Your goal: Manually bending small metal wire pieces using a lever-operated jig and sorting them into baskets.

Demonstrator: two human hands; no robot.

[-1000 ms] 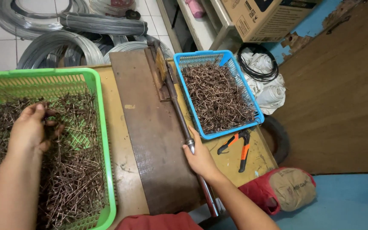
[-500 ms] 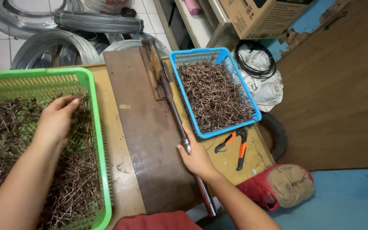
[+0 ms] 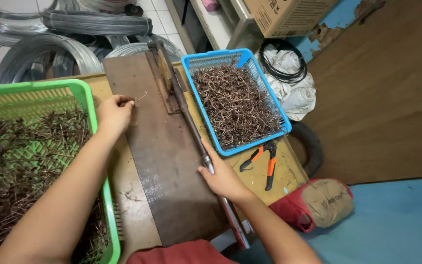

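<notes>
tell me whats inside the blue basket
The blue basket is heaped with thin brown bent wire pieces. The pile covers its floor, so anything lying beneath cannot be seen.

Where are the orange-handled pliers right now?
The orange-handled pliers lie on the table, just below the blue basket and beside the right hand.

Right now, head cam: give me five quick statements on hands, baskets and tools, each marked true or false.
1. The left hand pinches a thin wire piece over the brown board. True.
2. The right hand holds the pliers. False: it grips the long metal lever; the orange-handled pliers lie untouched on the table.
3. The blue basket is empty. False: it is full of bent wire pieces.
4. The green basket sits at the left. True.
5. Wire coils lie beyond the table. True.
</notes>
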